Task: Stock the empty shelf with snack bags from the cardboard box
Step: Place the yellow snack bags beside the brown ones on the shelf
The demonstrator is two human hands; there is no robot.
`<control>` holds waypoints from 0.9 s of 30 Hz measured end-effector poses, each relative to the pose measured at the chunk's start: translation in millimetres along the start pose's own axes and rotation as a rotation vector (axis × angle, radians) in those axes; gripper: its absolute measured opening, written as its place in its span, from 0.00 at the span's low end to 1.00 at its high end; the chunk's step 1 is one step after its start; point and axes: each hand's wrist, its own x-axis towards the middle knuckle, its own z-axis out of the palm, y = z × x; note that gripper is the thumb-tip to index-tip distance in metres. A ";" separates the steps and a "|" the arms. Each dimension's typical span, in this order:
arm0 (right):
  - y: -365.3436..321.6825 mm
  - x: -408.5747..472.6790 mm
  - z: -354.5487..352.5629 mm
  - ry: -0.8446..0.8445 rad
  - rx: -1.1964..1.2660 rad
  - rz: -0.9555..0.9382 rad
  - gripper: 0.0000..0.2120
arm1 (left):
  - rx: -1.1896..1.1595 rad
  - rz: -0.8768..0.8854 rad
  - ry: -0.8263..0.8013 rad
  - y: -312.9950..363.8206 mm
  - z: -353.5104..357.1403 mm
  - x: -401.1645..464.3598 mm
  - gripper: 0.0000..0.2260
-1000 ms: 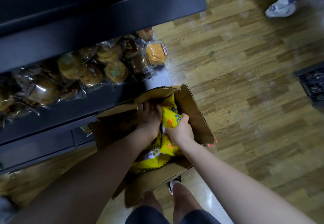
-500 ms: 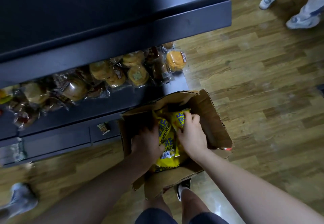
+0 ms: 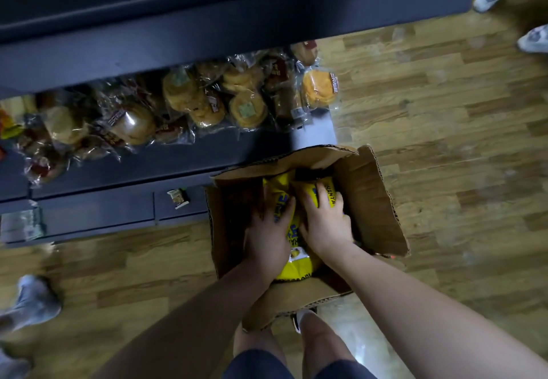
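**Both hands in the box of snack bags**

The open cardboard box point(image 3: 370, 200) stands on the wooden floor point(image 3: 444, 141), near the right end of the dark shelf point(image 3: 237, 22). Inside it lie yellow snack bags point(image 3: 296, 266). The left hand point(image 3: 268, 230) has its fingers curled around 1 yellow bag; the right hand point(image 3: 324, 224) grips another bag at the far side. Wrapped buns point(image 3: 246, 108) fill the lower shelf level to the left of the box.
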 end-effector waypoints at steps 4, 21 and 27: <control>0.2 5.9 -1.7 0.013 0.049 0.029 0.28 | 0.028 0.017 -0.027 1.1 -5.3 1.8 0.32; 9.9 -24.9 -54.9 0.088 0.090 0.042 0.32 | 0.182 0.192 0.128 -8.9 -55.3 -18.2 0.29; 9.7 -54.2 -87.1 0.240 0.095 -0.044 0.29 | 0.140 0.188 0.287 -10.5 -82.6 -52.8 0.29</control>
